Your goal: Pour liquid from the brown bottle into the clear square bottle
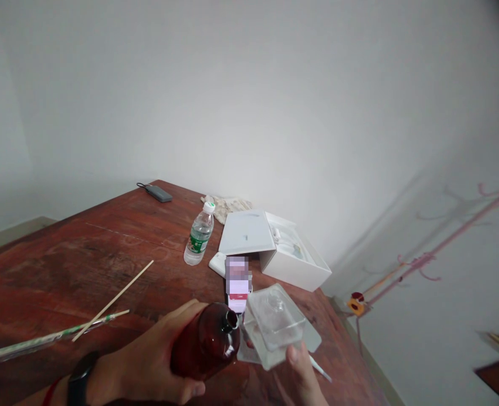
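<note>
A dark brown bottle [202, 344] lies tilted in my left hand [156, 349], its uncapped mouth pointing up and to the right. The fingers wrap round its body. To the right, my right hand [302, 369] grips a clear, square-sided plastic container [274, 324] with the thumb on its near side; its other fingers are mostly hidden. The bottle's mouth is close to the container's left side, and I cannot tell whether they touch. Just behind them is a phone [237, 285] with a lit screen.
A capped water bottle [199, 234] stands beyond my left hand. An open white box [294, 254] sits at the wall side. Chopsticks [118, 296], one in a wrapper, lie left; a grey power bank [158, 193] rests near the far corner. A pink rack [427, 256] stands right of the wooden table [105, 237].
</note>
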The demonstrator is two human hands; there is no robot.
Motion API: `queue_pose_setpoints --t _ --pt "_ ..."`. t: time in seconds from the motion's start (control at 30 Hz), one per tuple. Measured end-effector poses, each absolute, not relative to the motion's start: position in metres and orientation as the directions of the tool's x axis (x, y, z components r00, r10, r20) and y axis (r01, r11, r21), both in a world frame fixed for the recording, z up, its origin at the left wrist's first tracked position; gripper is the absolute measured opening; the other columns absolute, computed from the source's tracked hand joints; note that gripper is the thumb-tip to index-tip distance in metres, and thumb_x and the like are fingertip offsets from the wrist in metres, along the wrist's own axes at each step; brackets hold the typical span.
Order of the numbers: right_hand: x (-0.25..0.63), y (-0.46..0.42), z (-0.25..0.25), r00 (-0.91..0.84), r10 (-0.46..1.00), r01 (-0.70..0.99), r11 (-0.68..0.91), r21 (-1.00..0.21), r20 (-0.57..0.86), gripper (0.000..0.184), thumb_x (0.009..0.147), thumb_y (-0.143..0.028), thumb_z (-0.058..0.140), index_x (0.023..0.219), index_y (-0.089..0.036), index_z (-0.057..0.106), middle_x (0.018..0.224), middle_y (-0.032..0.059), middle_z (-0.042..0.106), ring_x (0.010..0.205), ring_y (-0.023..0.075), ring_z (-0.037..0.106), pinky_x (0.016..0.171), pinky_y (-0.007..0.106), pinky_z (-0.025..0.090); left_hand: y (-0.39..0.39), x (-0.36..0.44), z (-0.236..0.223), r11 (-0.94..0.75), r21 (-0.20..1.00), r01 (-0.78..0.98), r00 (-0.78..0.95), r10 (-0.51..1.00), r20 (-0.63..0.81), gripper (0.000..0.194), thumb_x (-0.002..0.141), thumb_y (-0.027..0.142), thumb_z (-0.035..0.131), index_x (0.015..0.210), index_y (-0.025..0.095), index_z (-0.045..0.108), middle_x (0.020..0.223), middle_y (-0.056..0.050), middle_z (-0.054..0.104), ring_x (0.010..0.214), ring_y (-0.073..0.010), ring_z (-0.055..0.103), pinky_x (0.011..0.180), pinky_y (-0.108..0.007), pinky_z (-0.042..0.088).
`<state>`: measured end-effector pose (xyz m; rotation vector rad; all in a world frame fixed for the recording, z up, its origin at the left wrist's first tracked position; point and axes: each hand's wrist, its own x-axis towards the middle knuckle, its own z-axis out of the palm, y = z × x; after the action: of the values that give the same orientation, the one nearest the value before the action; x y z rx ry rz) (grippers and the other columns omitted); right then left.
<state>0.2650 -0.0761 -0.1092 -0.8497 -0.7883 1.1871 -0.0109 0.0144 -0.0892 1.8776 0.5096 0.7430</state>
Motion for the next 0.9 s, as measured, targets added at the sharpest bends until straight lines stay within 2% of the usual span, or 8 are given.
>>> queue_pose_setpoints --t 0.13,0.2,0.27,0.33,0.47,0.57,0.7,0.9 --pt "0.255 -0.073 -0.107 0.175 0.975 -0.465 0.203 -0.862 0.135 0.102 0.053 -0.058 0.109 0.143 -0.03 0.071 0.145 0.0125 0.079 0.126 0.0408 0.076 0.104 0.051 0.062 0.012 -0.013 -0.092 -0.383 0.923 0.018 0.739 0.628 0.246 0.069 0.061 0.018 0.084 0.126 0.028 0.065 0.124 -0.001 0.072 0.109 -0.0309 0.067 0.1 -0.04 0.057" --pt "0.253 -0.074 -0.106 0.153 0.979 -0.473 0.195 -0.859 0.138 0.101 0.055 -0.057 0.109 0.144 -0.032 0.068 0.142 0.0111 0.079 0.129 0.041 0.074 0.109 0.052 0.059 0.014 -0.014 -0.091 -0.372 0.928 -0.039 0.73 0.623 0.28 0.075 0.061 0.015 0.082 0.133 0.028 0.063 0.131 -0.002 0.072 0.115 -0.032 0.068 0.105 -0.041 0.056" --pt "0.254 -0.074 -0.105 0.122 0.985 -0.483 0.168 -0.859 0.124 0.098 0.057 -0.053 0.11 0.143 -0.033 0.066 0.138 0.0094 0.08 0.125 0.0391 0.076 0.106 0.05 0.06 0.016 -0.015 -0.09 -0.363 0.925 -0.117 0.732 0.598 0.327 0.079 0.064 0.016 0.083 0.139 0.027 0.062 0.137 -0.004 0.072 0.12 -0.0327 0.069 0.111 -0.043 0.055" --pt "0.255 -0.074 -0.103 0.097 0.988 -0.488 0.152 -0.86 0.119 0.096 0.057 -0.048 0.11 0.141 -0.033 0.065 0.135 0.0088 0.082 0.12 0.0376 0.078 0.1 0.047 0.062 0.018 -0.015 -0.087 -0.332 0.923 -0.194 0.746 0.561 0.359 0.078 0.071 0.024 0.086 0.145 0.026 0.061 0.142 -0.007 0.072 0.125 -0.0341 0.07 0.114 -0.045 0.055" --pt "0.255 -0.071 -0.098 0.064 0.987 -0.489 0.161 -0.857 0.149 0.093 0.056 -0.043 0.11 0.138 -0.032 0.067 0.131 0.0085 0.084 0.112 0.0365 0.081 0.084 0.04 0.064 0.022 -0.015 -0.082 -0.284 0.926 -0.248 0.769 0.524 0.366 0.08 0.086 0.052 0.089 0.154 0.024 0.058 0.15 -0.011 0.071 0.13 -0.0364 0.071 0.115 -0.046 0.057" --pt "0.255 -0.068 -0.097 0.088 0.983 -0.483 0.182 -0.856 0.159 0.093 0.055 -0.042 0.111 0.138 -0.033 0.069 0.13 0.0063 0.085 0.113 0.0332 0.081 0.089 0.038 0.064 0.026 -0.02 -0.084 -0.367 0.914 -0.171 0.739 0.566 0.366 0.087 0.085 0.057 0.091 0.158 0.026 0.056 0.151 -0.011 0.071 0.132 -0.0376 0.071 0.116 -0.046 0.057" --pt "0.258 -0.068 -0.099 0.09 0.983 -0.47 0.184 -0.863 0.16 0.092 0.056 -0.043 0.111 0.139 -0.032 0.071 0.129 0.0087 0.085 0.113 0.0351 0.081 0.098 0.044 0.063 0.03 -0.03 -0.081 -0.414 0.91 -0.026 0.717 0.626 0.305 0.097 0.08 0.058 0.093 0.162 0.024 0.053 0.16 -0.014 0.065 0.142 -0.0419 0.065 0.118 -0.05 0.057" --pt "0.26 -0.068 -0.102 0.101 0.983 -0.485 0.181 -0.856 0.151 0.095 0.056 -0.041 0.111 0.141 -0.028 0.072 0.132 0.0106 0.085 0.116 0.0356 0.081 0.101 0.044 0.063 0.028 -0.038 -0.061 -0.49 0.862 0.127 0.735 0.63 0.25 0.09 0.075 0.041 0.094 0.158 0.029 0.059 0.158 -0.009 0.068 0.139 -0.0382 0.068 0.125 -0.051 0.051"
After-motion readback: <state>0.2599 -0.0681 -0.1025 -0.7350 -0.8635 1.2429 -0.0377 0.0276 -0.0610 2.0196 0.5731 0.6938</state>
